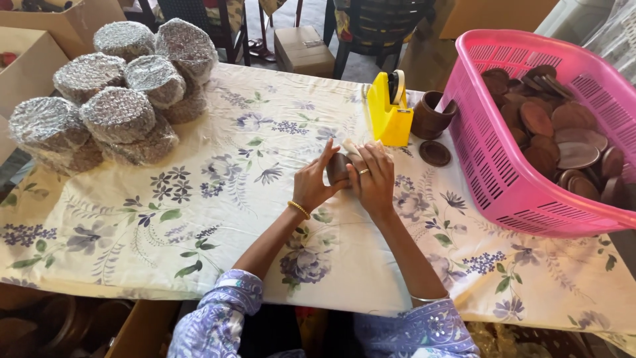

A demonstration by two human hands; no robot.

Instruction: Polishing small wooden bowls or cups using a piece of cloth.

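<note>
Both my hands meet at the middle of the table on a small brown clay pot [338,167]. My left hand [315,180] grips its left side, fingers curled over the top. My right hand [372,178], with a ring on one finger, holds its right side and a pale strip, possibly tape or wrap [352,148], against it. Much of the pot is hidden by my fingers. Just beyond my hands stands a yellow tape dispenser [388,113].
A pink plastic basket [503,189] of several brown clay lids and pots stands at the right. A brown clay cup [430,116] and a loose lid [435,153] lie beside it. Several bubble-wrapped bundles [119,113] are stacked at the left. Cardboard boxes and chairs stand behind the floral tablecloth [199,219].
</note>
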